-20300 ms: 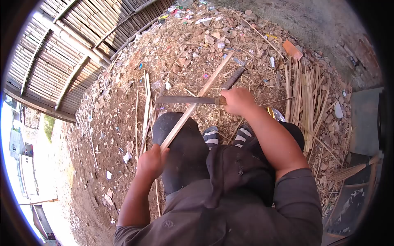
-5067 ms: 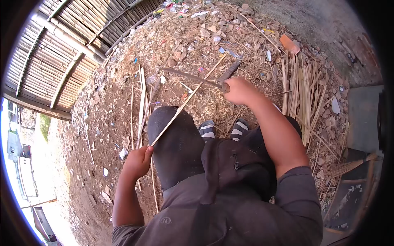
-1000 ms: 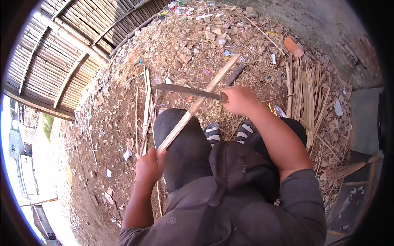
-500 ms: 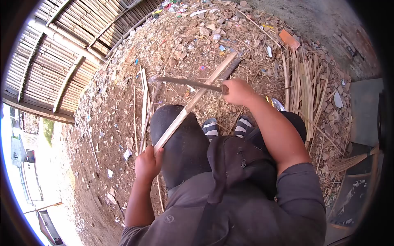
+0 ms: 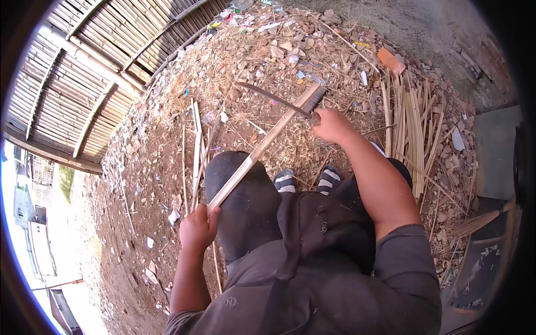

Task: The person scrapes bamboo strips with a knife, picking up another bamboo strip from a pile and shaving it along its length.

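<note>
My left hand (image 5: pixel 196 229) is closed round the near end of a long split bamboo strip (image 5: pixel 257 152). The strip slants away over my left knee, its far end by a dark ridged rod (image 5: pixel 315 100) on the ground. In my right hand (image 5: pixel 331 126) I grip a machete (image 5: pixel 271 97) by its handle. Its dark, slightly curved blade points left and away, crossing the strip near the far end in this view. My fist hides most of the handle.
A pile of split bamboo strips (image 5: pixel 414 120) lies to the right, and a few thin strips (image 5: pixel 196 145) lie left of my knee. An orange brick piece (image 5: pixel 391 60) sits farther back. A bamboo fence (image 5: pixel 95 72) stands at upper left. Rubble and litter cover the ground.
The machete's tip has swung away and to the right, while my right hand has shifted slightly right and nearer. The bamboo strip's far end has come slightly nearer.
</note>
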Tool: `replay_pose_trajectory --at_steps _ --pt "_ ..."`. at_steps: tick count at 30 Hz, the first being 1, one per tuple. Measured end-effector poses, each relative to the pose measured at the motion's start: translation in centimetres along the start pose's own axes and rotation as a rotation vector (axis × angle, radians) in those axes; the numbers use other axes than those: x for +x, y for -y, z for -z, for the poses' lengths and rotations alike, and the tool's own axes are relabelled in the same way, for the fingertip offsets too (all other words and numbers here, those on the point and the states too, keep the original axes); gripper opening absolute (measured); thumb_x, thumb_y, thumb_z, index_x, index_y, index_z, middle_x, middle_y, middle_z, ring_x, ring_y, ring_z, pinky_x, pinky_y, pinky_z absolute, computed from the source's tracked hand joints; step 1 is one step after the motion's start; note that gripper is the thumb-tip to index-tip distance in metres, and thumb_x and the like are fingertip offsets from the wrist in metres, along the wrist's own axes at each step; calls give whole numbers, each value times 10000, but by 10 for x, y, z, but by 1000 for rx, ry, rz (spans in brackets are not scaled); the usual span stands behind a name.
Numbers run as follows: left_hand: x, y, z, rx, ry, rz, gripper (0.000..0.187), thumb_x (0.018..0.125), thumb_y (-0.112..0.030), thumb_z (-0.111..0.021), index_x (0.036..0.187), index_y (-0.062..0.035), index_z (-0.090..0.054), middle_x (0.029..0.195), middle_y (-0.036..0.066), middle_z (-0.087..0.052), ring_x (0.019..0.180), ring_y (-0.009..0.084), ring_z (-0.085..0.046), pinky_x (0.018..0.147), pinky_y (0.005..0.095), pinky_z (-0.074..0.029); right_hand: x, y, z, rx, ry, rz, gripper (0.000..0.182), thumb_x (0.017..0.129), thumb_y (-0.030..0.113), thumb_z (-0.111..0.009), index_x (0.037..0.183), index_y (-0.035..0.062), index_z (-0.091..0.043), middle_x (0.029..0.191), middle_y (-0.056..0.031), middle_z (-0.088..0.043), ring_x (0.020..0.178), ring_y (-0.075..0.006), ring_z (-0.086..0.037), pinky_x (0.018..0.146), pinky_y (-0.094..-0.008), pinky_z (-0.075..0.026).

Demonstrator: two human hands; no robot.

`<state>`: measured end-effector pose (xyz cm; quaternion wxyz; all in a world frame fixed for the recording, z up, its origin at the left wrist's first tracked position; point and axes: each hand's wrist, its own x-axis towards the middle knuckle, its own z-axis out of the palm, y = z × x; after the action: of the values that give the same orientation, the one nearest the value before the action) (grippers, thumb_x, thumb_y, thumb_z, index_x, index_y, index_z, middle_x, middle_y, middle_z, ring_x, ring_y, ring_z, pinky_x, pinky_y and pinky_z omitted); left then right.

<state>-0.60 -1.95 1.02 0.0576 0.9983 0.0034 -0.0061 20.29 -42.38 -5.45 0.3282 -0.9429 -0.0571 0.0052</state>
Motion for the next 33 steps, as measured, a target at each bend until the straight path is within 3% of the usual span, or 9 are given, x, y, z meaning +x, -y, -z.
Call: replay_pose_trajectory --at_steps 5,8,9,13,17,20,24,27,33 --pt "-1 3 -3 -32 -17 -32 449 1017 -470 -552 853 -53 -535 670 229 -643 642 461 -657 577 559 -507 -32 66 19 -217 197 144 266 747 224 -743 961 68 -713 845 -216 -700 854 -410 -687 753 -479 -544" --pt "-2 11 -14 -78 -8 -29 454 1013 -475 -558 853 -50 -534 677 232 -645 647 462 -658 577 555 -508 -17 32 12 -112 150 172 277 752 229 -730 964 53 -702 854 -208 -705 849 -391 -696 756 -464 -549" --pt "-4 12 -14 -60 -12 -33 453 1011 -472 -562 850 -50 -533 678 233 -644 650 464 -658 578 556 -507 -1 -3 0 105 81 33 300 761 235 -715 977 27 -699 878 -204 -712 851 -368 -703 774 -445 -553" --pt "0 6 1 -18 -19 -32 445 1008 -460 -575 844 -50 -527 679 237 -640 661 465 -659 579 555 -506 9 -12 24 39 -10 -129 316 764 226 -714 998 14 -700 919 -211 -719 888 -369 -704 791 -443 -551" --pt "2 7 0 -39 10 -48 440 1006 -455 -581 840 -52 -521 683 235 -640 666 461 -660 579 554 -506 -22 46 23 -84 182 82 245 770 216 -700 968 71 -708 974 -216 -720 957 -395 -696 823 -498 -554" --pt "3 14 -7 -68 12 -59 436 1003 -451 -587 838 -53 -521 678 231 -638 652 462 -653 570 558 -498 -17 39 35 -251 222 150 267 771 229 -712 994 83 -719 987 -215 -722 954 -387 -700 809 -493 -559" --pt "1 9 0 -46 -42 -41 427 1002 -441 -591 832 -56 -518 665 227 -632 632 461 -644 556 559 -485 14 -32 38 148 -122 -253 276 765 258 -769 923 42 -703 816 -144 -711 772 -310 -696 724 -434 -530" --pt "-2 8 0 -88 -38 -12 423 995 -445 -599 831 -62 -530 652 215 -631 619 447 -648 554 550 -491 18 -40 39 330 -162 -364 339 797 288 -758 1040 54 -728 931 -143 -739 860 -298 -705 795 -432 -534" --pt "-5 -4 12 -15 -84 39 385 961 -414 -666 868 -51 -577 665 216 -641 653 437 -668 577 539 -505 8 -31 41 333 -292 -221 368 806 328 -763 1036 43 -727 947 -157 -740 897 -327 -706 802 -441 -535"
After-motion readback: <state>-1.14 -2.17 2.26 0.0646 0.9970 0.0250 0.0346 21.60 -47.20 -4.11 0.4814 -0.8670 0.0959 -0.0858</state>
